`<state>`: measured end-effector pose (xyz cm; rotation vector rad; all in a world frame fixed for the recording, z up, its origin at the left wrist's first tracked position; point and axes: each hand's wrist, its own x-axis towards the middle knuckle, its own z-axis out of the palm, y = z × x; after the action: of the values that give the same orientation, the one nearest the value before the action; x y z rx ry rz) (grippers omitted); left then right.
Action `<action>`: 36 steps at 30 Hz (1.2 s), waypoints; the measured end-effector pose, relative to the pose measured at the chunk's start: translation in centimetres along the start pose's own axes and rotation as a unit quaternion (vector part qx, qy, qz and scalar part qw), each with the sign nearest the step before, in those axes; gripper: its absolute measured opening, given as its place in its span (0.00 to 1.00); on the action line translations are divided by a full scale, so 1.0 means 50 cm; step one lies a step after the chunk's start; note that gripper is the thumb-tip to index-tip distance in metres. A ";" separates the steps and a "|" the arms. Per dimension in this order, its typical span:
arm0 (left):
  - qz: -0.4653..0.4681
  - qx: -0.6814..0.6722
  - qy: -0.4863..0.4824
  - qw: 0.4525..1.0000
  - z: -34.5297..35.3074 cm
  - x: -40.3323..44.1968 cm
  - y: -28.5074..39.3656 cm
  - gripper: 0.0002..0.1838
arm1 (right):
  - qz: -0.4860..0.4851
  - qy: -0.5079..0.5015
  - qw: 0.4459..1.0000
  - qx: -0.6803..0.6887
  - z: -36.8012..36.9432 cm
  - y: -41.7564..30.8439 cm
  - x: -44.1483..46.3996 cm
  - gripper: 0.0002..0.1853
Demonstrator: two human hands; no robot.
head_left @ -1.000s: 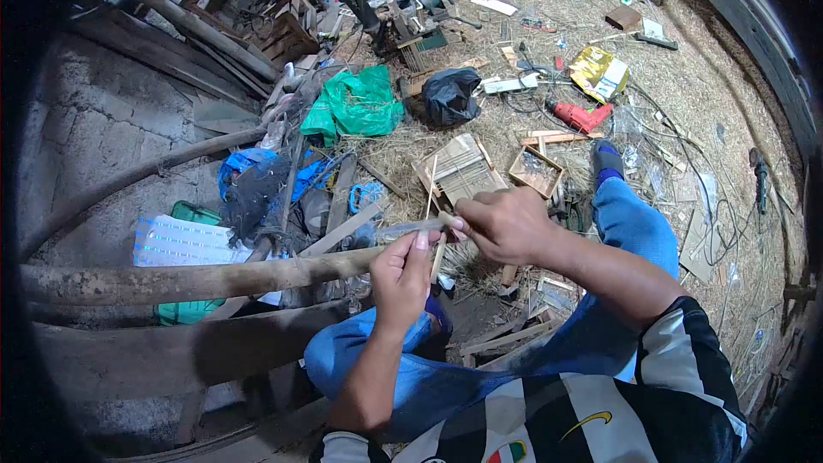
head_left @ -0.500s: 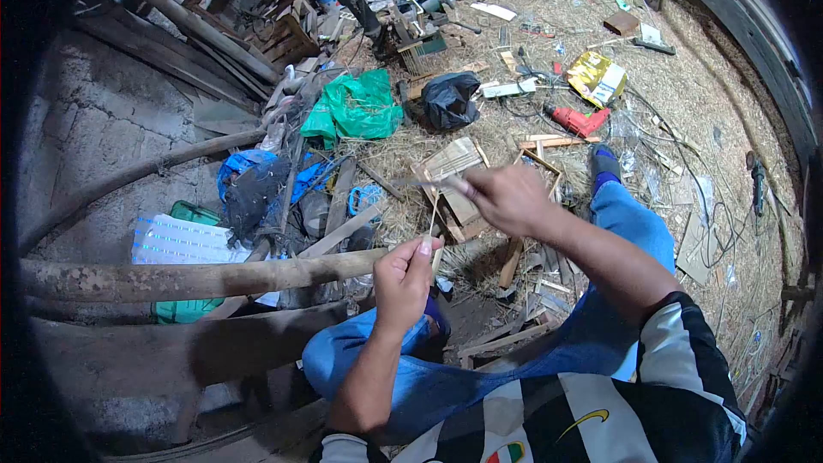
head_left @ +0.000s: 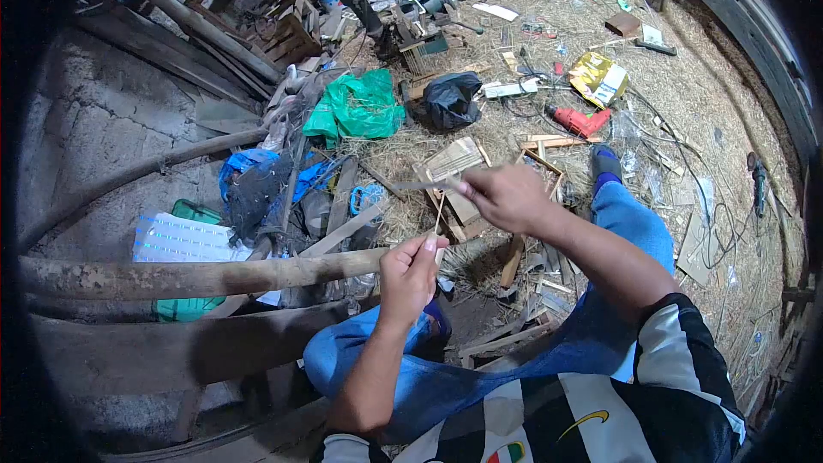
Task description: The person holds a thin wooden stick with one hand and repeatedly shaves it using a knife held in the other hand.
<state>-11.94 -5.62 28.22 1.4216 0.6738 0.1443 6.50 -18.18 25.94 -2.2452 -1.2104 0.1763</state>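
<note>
My left hand (head_left: 408, 278) is closed round a thin, pale wooden stick (head_left: 440, 213), pinched between thumb and fingers and pointing up and away from me. My right hand (head_left: 506, 195) is wrapped round the handle of a knife (head_left: 424, 184). Its narrow grey blade points left and lies across the upper end of the stick; whether the two touch I cannot tell. Beneath my hands, a wooden piece with slats (head_left: 454, 157) rests on the ground, partly hidden by my right hand.
A bamboo pole (head_left: 197, 278) runs in from the left beside my left hand. A red power drill (head_left: 579, 121), a yellow bag (head_left: 597, 77), a black plastic bag (head_left: 452, 99) and a green plastic bag (head_left: 356, 106) lie ahead. Wood scraps and cables litter the straw-covered ground.
The knife blade has swung slightly and shows more clearly to the left. The upper end of the stick has shifted a little to the right. Both hands keep their grip.
</note>
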 end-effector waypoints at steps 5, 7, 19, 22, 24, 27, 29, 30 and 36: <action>0.053 0.028 0.010 0.998 -0.004 -0.008 -0.013 0.14 | 0.063 0.019 0.997 -0.028 0.012 0.049 0.027 0.18; 0.061 0.030 0.021 0.997 -0.005 -0.009 -0.003 0.14 | 0.079 0.031 0.996 0.000 -0.006 0.055 0.037 0.20; 0.140 -0.054 0.159 0.976 -0.019 0.016 0.019 0.10 | 0.111 -0.103 0.810 0.566 0.094 -0.081 -0.063 0.19; 0.189 -0.070 0.204 0.958 -0.030 0.030 0.013 0.12 | 0.087 -0.098 0.806 0.578 0.131 -0.073 -0.073 0.19; 0.184 -0.069 0.215 0.957 -0.037 0.028 0.022 0.12 | 0.129 -0.112 0.770 0.615 0.108 -0.076 -0.073 0.17; 0.169 -0.054 0.207 0.962 -0.043 0.026 0.027 0.12 | 0.124 -0.079 0.785 0.602 0.081 -0.080 -0.060 0.16; 0.174 -0.096 0.205 0.959 -0.042 0.026 0.027 0.13 | 0.097 -0.038 0.789 0.605 0.072 -0.076 -0.052 0.16; 0.172 -0.096 0.204 0.959 -0.045 0.026 0.029 0.13 | 0.112 -0.051 0.795 0.593 0.055 -0.074 -0.048 0.16; 0.241 -0.170 0.190 0.936 -0.100 0.020 0.051 0.13 | 0.156 -0.055 0.806 0.569 0.007 -0.033 -0.016 0.15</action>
<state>-12.94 -0.39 30.30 1.2044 0.5626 0.9003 4.69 -17.95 26.43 -1.3063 -0.4777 0.9050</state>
